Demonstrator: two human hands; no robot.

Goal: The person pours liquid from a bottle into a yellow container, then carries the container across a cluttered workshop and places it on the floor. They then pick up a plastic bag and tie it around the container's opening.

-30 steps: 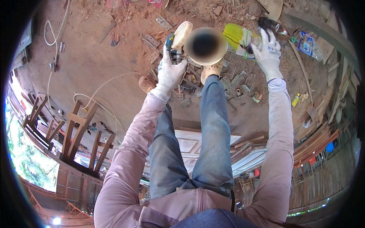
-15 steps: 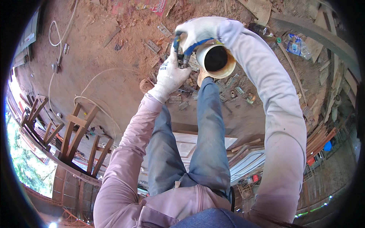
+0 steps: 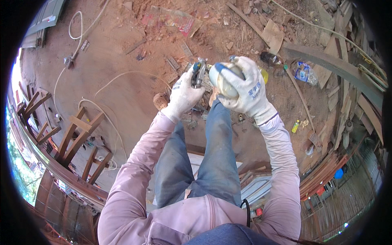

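Observation:
My left hand point(image 3: 185, 93), in a white knitted glove with a blue patch, is closed around a metal spray gun point(image 3: 199, 73). Just to the right of the gun is a rounded whitish cup point(image 3: 224, 80) that looks joined to it, though the joint is hard to make out. My right hand point(image 3: 250, 83), gloved the same way, wraps over the cup from the right. Its fingers hide much of the cup, and the inside does not show. Both hands are held out over my feet.
Metal hinges point(image 3: 172, 63) and wood scraps litter the dirt floor beyond my hands. A pale hose point(image 3: 109, 115) curls at left near wooden frames point(image 3: 77, 134). To the right are a plastic bottle point(image 3: 312, 76), a curved beam point(image 3: 326, 61) and stacked boards point(image 3: 326, 173).
My right hand has come back from above the left hand and now grips the cup's right side. The cup's dark opening has turned out of sight. My left hand keeps the spray gun.

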